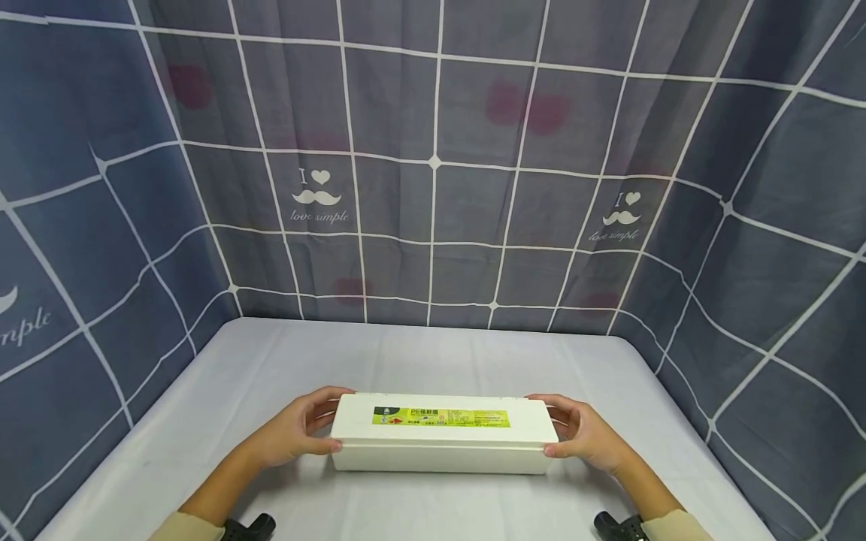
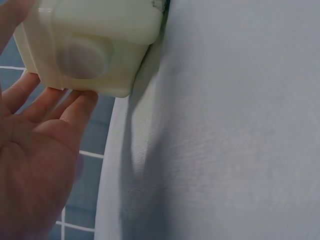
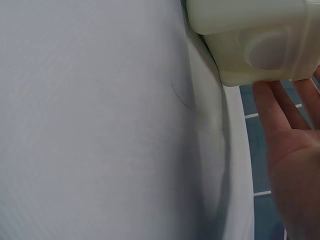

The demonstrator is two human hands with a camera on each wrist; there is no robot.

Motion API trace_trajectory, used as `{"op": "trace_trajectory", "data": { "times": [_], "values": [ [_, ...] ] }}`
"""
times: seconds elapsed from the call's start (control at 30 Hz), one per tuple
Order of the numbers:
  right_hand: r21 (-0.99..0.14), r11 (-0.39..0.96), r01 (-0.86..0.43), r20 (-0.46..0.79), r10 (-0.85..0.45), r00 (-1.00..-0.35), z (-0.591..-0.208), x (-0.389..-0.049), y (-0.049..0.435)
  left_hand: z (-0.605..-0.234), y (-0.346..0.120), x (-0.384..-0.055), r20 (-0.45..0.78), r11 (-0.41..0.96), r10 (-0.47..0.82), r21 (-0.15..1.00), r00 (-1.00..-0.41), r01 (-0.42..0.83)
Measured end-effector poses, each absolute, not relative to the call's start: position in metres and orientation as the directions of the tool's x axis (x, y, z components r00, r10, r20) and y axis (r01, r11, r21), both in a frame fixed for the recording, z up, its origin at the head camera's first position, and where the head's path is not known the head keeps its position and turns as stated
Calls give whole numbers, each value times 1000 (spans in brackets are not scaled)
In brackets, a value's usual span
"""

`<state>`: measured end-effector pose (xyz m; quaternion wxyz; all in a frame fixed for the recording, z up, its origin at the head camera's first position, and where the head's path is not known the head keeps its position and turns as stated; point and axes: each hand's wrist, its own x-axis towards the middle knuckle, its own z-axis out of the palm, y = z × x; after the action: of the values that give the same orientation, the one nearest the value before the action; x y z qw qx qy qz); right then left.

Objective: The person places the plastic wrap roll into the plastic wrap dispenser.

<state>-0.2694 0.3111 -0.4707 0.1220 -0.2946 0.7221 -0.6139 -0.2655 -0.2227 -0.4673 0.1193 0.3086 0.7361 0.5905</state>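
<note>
A long white plastic-wrap box (image 1: 440, 458) with a closed lid lies crosswise near the front of the table. On its lid is a yellow-green label (image 1: 441, 417) reading "PE" with Chinese characters. My left hand (image 1: 304, 427) grips the left end, thumb at the front corner and fingers round the back. At the other end my right hand (image 1: 583, 432) holds it the same way. In the left wrist view the box's end wall (image 2: 85, 57) shows a round recess, with fingertips against the far side. The right wrist view shows a matching end wall (image 3: 265, 50).
White cloth covers the table (image 1: 419, 361). A dark checked curtain (image 1: 392, 195) with white lines hangs behind it and along both sides. A black strap with a camera is on each wrist, below beige sleeves (image 1: 189, 527).
</note>
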Motion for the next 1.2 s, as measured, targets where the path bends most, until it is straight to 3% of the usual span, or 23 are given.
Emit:
{"op": "trace_trajectory", "data": {
  "times": [1.2],
  "values": [
    [-967,50,-250,181,-556,-811,-479,-273,311,-469,-224,-268,171,109,617,948,-768,298]
  ]
}}
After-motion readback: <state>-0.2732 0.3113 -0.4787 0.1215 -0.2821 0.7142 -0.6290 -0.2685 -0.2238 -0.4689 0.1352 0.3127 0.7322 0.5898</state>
